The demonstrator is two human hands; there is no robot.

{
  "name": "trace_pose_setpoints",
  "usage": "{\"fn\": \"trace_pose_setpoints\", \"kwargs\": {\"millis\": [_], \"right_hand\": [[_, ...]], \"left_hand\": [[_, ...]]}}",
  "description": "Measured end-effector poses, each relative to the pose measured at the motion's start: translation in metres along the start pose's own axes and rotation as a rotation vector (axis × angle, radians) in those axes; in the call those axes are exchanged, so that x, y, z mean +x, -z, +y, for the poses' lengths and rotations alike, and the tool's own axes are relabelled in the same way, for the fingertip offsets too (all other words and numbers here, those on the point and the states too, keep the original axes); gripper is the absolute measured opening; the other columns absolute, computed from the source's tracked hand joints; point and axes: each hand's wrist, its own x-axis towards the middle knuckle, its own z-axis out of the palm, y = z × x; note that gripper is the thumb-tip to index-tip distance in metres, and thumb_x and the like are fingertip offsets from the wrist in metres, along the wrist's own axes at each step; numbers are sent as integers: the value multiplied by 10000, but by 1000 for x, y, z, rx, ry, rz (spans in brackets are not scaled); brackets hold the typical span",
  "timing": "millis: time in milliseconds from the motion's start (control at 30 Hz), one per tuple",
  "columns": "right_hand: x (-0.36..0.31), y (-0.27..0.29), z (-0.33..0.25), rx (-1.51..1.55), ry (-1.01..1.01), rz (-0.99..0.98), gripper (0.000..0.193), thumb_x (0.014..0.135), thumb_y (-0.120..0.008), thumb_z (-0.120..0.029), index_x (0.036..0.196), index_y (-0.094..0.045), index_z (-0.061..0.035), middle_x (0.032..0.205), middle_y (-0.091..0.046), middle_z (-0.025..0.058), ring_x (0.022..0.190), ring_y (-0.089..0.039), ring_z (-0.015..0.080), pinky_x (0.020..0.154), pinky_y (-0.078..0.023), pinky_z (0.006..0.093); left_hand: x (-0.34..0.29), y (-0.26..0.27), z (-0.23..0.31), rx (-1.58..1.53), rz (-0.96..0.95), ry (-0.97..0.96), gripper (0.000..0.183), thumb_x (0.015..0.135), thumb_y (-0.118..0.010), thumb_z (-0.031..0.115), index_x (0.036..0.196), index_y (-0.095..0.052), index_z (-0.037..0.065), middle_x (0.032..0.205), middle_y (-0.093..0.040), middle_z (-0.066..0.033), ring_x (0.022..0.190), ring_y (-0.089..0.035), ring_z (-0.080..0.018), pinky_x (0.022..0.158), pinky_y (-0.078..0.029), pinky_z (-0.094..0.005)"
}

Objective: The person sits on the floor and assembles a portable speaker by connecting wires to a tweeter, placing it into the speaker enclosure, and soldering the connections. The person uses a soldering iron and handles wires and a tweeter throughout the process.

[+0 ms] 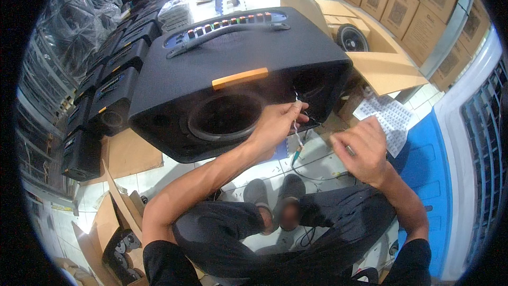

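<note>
A black speaker cabinet [180,82] stands in front of me, with a large round opening and a smaller one in the side facing me. My left hand [283,122] is in front of the smaller opening, its thumb and fingers pinched on a thin twisted wire [298,133]. That wire comes out of the cabinet and hangs below my fingers. To the right, apart from the cabinet, my right hand [364,151] is curled closed. A small dark bit shows between its fingers, too little to name. Below the wire's end is a green-handled, pen-like tool [297,157].
More black cabinets [119,69] line the left. An open cardboard box [389,69] with a loose round speaker [352,38] lies at right, near a printed sheet [389,119] and a blue plastic surface [428,180]. A box of speaker parts [119,257] sits lower left. Cartons [402,8] are stacked behind.
</note>
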Motion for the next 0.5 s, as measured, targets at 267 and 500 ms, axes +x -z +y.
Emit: {"fn": "trace_pose_setpoints", "kwargs": {"millis": [267, 500], "right_hand": [[4, -8, -7, 101, 153, -59, 165, 699, -812, -18, 803, -684, -31, 683, -581, 36, 590, -541, 199, 601, -389, 356], [0, -11, -5, 86, 199, -115, 162, 698, -810, -30, 801, -685, -24, 682, -566, 31, 594, -540, 196, 593, -382, 351]], "left_hand": [[10, -2, -3, -303, -72, -26, 366, 1082, -489, 257, 1280, -582, -37, 995, -669, -88, 911, -649, -186, 839, -552, -348], [6, -3, 10, -497, -135, 17, 265, 1039, -568, 206, 1182, -586, -17, 1150, -671, -168, 995, -678, -254, 933, -564, -408]]}}
